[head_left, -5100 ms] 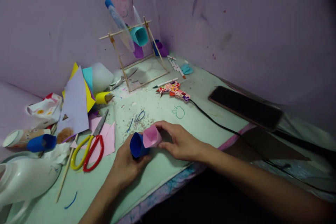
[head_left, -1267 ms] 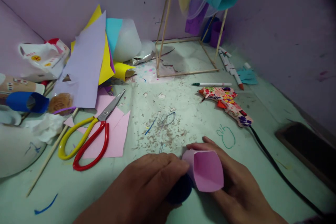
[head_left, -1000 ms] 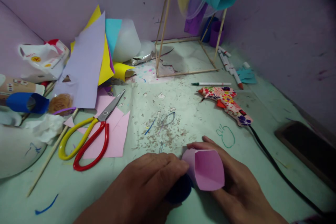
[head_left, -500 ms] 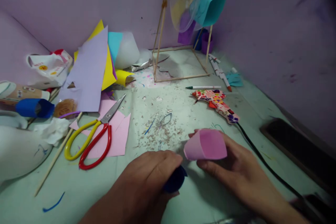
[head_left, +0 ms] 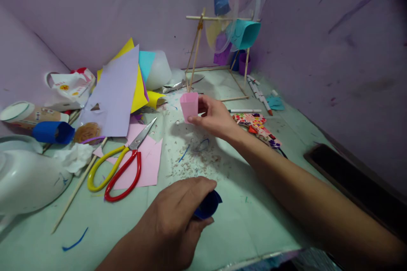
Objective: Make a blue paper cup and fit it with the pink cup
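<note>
My left hand [head_left: 173,216] is closed around a small dark blue paper cup [head_left: 208,205] at the bottom middle; its opening faces right and the hand covers most of its wall. Stretched out over the table, my right hand [head_left: 213,114] pinches a pink paper cup [head_left: 189,107] by its right side, thumb at the lower front. This cup is upright, in front of the near left corner of a wooden stick frame [head_left: 195,51]. I cannot tell whether its base touches the table.
Scissors [head_left: 130,152] lie on pink paper scraps [head_left: 149,165] at left, near coloured sheets [head_left: 111,89] and a paper cup [head_left: 32,114]. A floral glue gun [head_left: 259,129], markers [head_left: 259,93] and a phone [head_left: 346,186] are at right. A turquoise paper cup [head_left: 246,34] hangs on the frame.
My right hand has carried the pink cup forward and left, toward the stick frame, and turned it upright. My left hand still holds the dark blue cup in nearly the same place.
</note>
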Tool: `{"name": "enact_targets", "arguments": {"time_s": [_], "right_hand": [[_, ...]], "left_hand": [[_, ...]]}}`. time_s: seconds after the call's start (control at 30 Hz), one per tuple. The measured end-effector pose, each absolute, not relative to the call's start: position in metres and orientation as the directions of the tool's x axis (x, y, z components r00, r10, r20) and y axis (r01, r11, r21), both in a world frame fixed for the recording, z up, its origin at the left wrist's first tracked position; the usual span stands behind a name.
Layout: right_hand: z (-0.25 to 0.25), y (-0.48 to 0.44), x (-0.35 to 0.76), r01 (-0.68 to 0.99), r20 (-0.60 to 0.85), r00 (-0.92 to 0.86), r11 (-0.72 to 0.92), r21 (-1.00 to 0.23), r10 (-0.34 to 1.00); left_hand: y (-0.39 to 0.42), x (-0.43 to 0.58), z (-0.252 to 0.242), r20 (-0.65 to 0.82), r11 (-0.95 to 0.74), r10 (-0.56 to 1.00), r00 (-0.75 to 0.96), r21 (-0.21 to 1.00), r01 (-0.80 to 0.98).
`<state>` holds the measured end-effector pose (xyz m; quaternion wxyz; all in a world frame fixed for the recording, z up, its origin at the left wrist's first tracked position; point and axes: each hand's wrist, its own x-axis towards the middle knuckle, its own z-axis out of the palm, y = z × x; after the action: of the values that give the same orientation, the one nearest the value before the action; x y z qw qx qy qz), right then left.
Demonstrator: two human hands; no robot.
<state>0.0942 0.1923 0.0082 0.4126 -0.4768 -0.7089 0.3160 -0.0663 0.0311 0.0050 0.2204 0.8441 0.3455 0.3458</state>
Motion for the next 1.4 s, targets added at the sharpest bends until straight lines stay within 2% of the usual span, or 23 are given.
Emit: {"name": "enact_targets", "arguments": {"time_s": [0.23, 0.47, 0.57, 0.63, 0.73, 0.8, 0.83, 0.9, 1.0, 1.17, 1.4], "right_hand": [[0.004, 0.218, 0.078, 0.481, 0.236, -0.184, 0.297, -0.825, 0.954], [-0.003, 0.247, 0.064, 0.656, 0.184, -0.203, 0.273, -0.703, 0.962], [0.002, 0.237, 0.065, 0.689, 0.237, -0.206, 0.312, -0.654, 0.950], [0.008, 0.220, 0.072, 0.642, 0.324, -0.207, 0.378, -0.667, 0.923], [0.020, 0.183, 0.089, 0.470, 0.394, -0.238, 0.461, -0.753, 0.888], [0.025, 0.155, 0.103, 0.341, 0.387, -0.294, 0.474, -0.812, 0.874], [0.027, 0.142, 0.110, 0.279, 0.394, -0.325, 0.485, -0.829, 0.860], [0.028, 0.118, 0.120, 0.217, 0.389, -0.381, 0.490, -0.844, 0.839], [0.023, 0.096, 0.125, 0.147, 0.407, -0.472, 0.525, -0.839, 0.782], [0.018, 0.087, 0.115, -0.003, 0.562, -0.518, 0.656, -0.755, 0.645], [0.016, 0.082, 0.109, -0.034, 0.614, -0.468, 0.681, -0.731, 0.636]], "left_hand": [[0.031, -0.063, 0.005, 0.359, -0.621, 0.769, 0.529, 0.616, 0.485], [0.030, -0.066, 0.003, 0.341, -0.637, 0.760, 0.554, 0.561, 0.528], [0.026, -0.066, 0.000, 0.330, -0.577, 0.810, 0.485, 0.593, 0.561], [0.026, -0.067, 0.000, 0.314, -0.514, 0.852, 0.419, 0.660, 0.549], [0.031, -0.070, 0.006, 0.161, -0.276, 0.943, 0.290, 0.868, 0.414], [0.038, -0.072, 0.013, -0.012, -0.017, 0.980, 0.199, 0.990, 0.141], [0.041, -0.073, 0.016, -0.091, 0.099, 0.982, 0.168, 0.994, -0.038], [0.045, -0.072, 0.022, -0.196, 0.237, 0.970, 0.145, 0.901, -0.364], [0.048, -0.069, 0.023, -0.277, 0.333, 0.942, 0.188, 0.720, -0.609], [0.051, -0.067, 0.013, -0.298, 0.465, 0.885, 0.358, 0.549, -0.694], [0.053, -0.067, 0.011, -0.283, 0.503, 0.864, 0.416, 0.458, -0.733]]}}
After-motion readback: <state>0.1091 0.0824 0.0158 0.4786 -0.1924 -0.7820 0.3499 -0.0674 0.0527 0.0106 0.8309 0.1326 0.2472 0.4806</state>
